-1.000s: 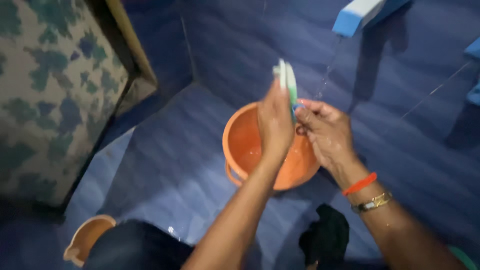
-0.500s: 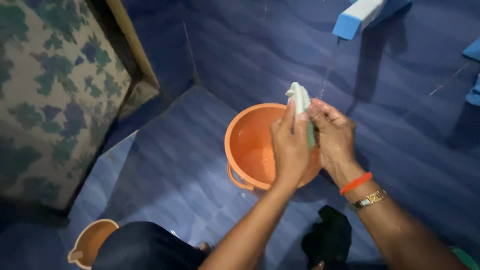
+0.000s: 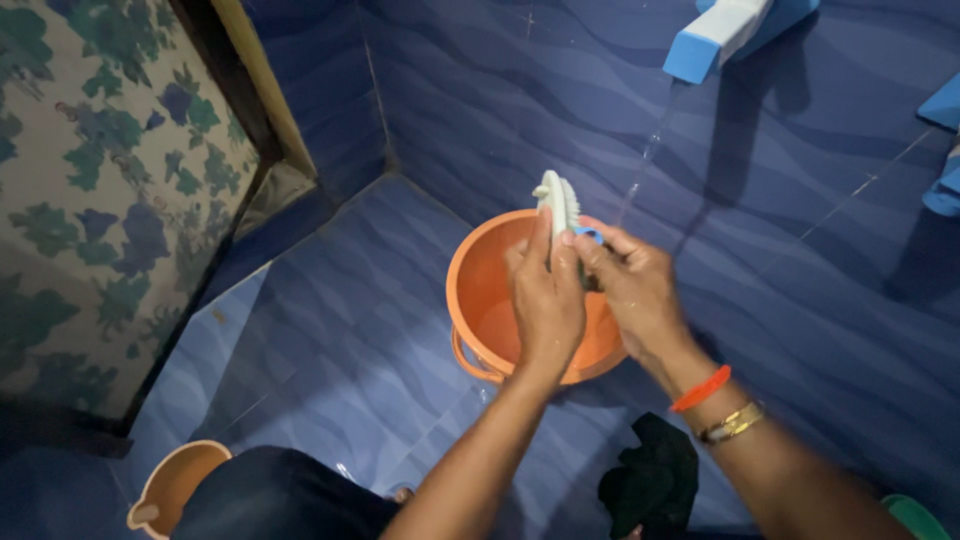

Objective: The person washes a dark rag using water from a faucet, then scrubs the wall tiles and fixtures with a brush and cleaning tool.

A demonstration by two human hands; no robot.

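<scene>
I see both hands meeting over the orange bucket [image 3: 480, 300], and between them a pale brush [image 3: 556, 205] stands nearly upright, its top poking above the fingers. My left hand [image 3: 545, 300] is wrapped round the lower part of the brush from the near side, fingers pressed flat along it. My right hand [image 3: 630, 290] closes on it from the far side, thumb and forefinger pinching near a small blue part [image 3: 590, 236] by the brush's edge.

The brush looks like stiff, light plastic, and I judge it wet and slick, since a thin stream of water [image 3: 640, 165] falls from the blue and white spout [image 3: 715, 35] just beside my right hand. A grip low on the body with fingers spread along its length seems safest; a pinch at the tip alone could let it slide out and drop into the bucket.

Around me: blue wave-patterned tiles on the floor [image 3: 330, 320] and wall, a patterned door panel [image 3: 100, 200] at left, a smaller orange mug [image 3: 175, 485] at lower left, and a dark cloth [image 3: 650, 475] on the floor under my right wrist. Nothing stands between my hands and the bucket; the water stream is the only thing close by.
</scene>
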